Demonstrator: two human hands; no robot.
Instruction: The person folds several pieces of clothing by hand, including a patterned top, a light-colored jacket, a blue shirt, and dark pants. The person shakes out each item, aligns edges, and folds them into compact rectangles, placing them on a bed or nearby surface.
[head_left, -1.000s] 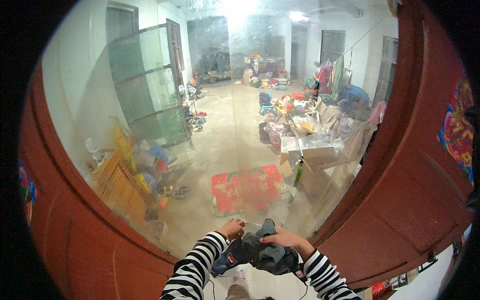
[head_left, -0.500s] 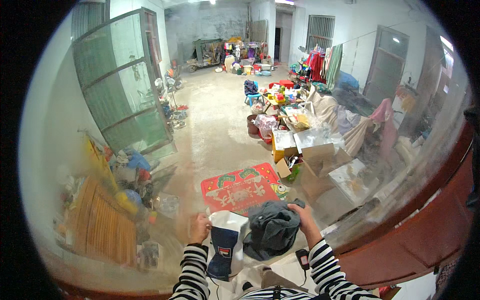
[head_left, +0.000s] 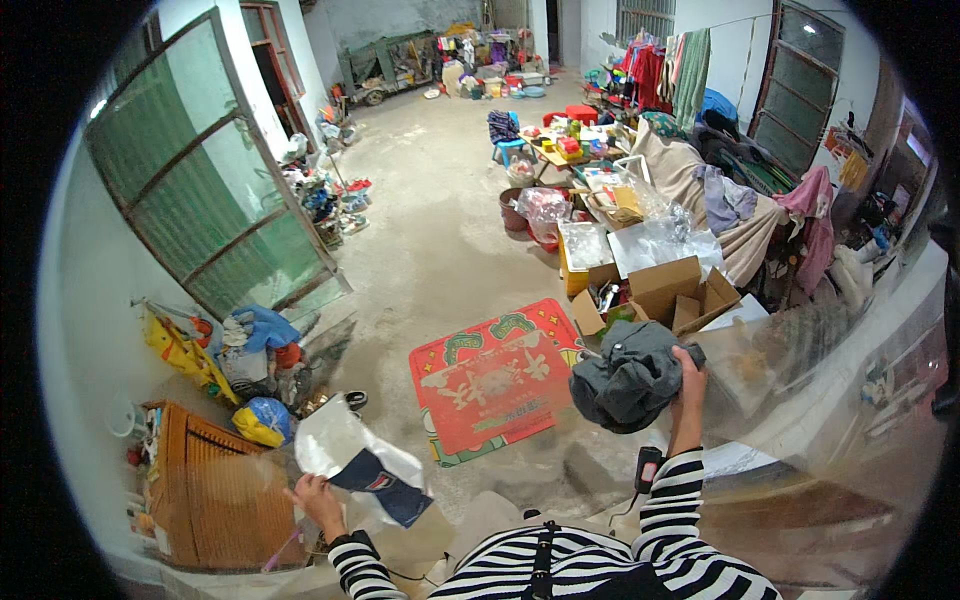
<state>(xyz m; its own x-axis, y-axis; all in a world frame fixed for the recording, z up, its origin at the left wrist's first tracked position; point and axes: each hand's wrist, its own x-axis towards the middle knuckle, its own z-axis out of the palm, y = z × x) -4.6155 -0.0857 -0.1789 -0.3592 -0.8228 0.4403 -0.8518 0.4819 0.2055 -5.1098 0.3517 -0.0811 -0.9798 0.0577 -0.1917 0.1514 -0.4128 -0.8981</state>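
Cloth (head_left: 628, 378) looks dark grey, crumpled and bunched.

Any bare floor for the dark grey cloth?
Grey concrete floor is bare beyond the red patterned mat, between the green-glass framed door and the brown round bucket. Crowded: right, around the open brown cardboard box; left, by the brown slatted wooden cabinet.

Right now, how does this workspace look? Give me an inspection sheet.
Surface: concrete floor, red mat lying on it.
Job's things: bunched dark grey cloth; white-and-navy item, kind unclear.
Clutter: open cardboard box at right; slatted wooden piece at lower left.
Hands: left hand holds the white-and-navy item; right hand holds the cloth.
Cables: thin cord below a small black device near the right sleeve.
Surroundings: glass-paned door at left; hanging clothes at upper right.
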